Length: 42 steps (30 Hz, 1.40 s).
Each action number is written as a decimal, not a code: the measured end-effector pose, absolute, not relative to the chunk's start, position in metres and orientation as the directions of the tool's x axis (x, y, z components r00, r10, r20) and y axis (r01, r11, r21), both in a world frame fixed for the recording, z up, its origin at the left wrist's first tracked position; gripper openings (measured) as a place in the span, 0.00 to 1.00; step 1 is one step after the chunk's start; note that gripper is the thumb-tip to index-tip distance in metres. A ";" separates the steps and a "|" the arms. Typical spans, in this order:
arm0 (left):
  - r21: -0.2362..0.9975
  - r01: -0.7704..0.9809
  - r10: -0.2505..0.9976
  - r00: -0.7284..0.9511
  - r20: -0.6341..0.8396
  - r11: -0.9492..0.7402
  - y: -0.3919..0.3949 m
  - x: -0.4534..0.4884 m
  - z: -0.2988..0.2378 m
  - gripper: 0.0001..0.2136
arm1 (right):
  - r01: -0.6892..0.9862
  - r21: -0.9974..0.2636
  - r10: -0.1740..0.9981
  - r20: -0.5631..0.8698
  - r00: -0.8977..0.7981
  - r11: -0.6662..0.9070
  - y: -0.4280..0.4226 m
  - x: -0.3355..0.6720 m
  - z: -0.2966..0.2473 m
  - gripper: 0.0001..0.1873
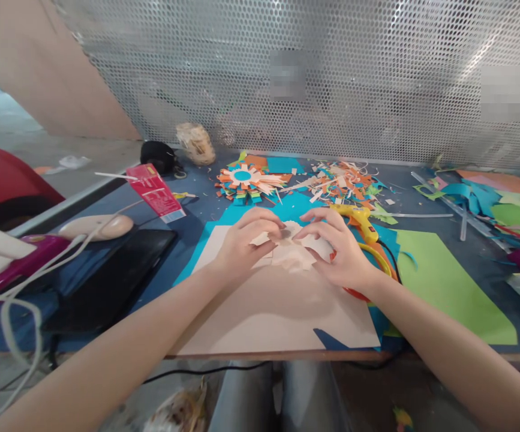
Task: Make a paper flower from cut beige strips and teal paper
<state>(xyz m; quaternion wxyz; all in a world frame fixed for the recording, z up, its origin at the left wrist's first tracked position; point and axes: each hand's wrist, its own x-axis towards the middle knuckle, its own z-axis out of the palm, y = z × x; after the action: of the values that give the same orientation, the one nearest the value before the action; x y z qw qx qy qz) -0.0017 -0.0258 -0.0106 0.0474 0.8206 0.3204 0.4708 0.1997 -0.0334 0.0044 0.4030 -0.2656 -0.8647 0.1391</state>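
Both hands meet over a large pale paper sheet [260, 330] at the middle of the table. My left hand [253, 240] is curled, with thumb and fingertips pinched on a small pale paper piece [291, 259]. From the other side, my right hand [336, 246] has bent fingers at the same piece, their tips close to the left fingertips. The fingers partly cover the piece, so its full shape is hidden. Just beyond the right hand lies a yellow glue gun [362, 222]. A yellow loop [379, 258] shows beside the right wrist.
A fringed paper flower [242, 176] and a heap of paper strips [345, 183] lie at the back. Green paper [457, 288] is on the right. Leftward are a red drink carton [157, 193], a mouse [98, 227], a black flat device [111, 282] and a purple power strip [30, 264].
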 end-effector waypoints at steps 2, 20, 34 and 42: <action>0.383 0.485 0.575 0.346 0.742 -0.786 -0.026 -0.002 -0.011 0.05 | 0.356 -0.449 0.572 0.614 -0.544 0.820 -0.034 0.200 0.005 0.16; 0.439 0.490 0.632 0.354 0.689 -0.753 -0.028 0.000 -0.009 0.06 | 0.420 -0.427 0.597 0.629 -0.498 0.801 -0.030 0.198 -0.002 0.09; 0.619 0.438 0.753 0.287 0.592 -0.653 -0.031 0.003 -0.011 0.05 | 0.389 -0.447 0.592 0.643 -0.486 0.806 -0.028 0.199 -0.003 0.03; 0.885 0.150 0.884 0.242 0.400 -0.441 -0.029 0.010 -0.012 0.08 | 0.386 -0.499 0.630 0.641 -0.439 0.776 -0.029 0.197 -0.002 0.01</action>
<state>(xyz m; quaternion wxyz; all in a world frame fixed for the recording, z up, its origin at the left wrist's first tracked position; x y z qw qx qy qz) 0.0104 -0.0292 -0.0121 0.3746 0.6932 0.3729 0.4900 0.1966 -0.0289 -0.0015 0.4342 -0.3036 -0.8364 0.1408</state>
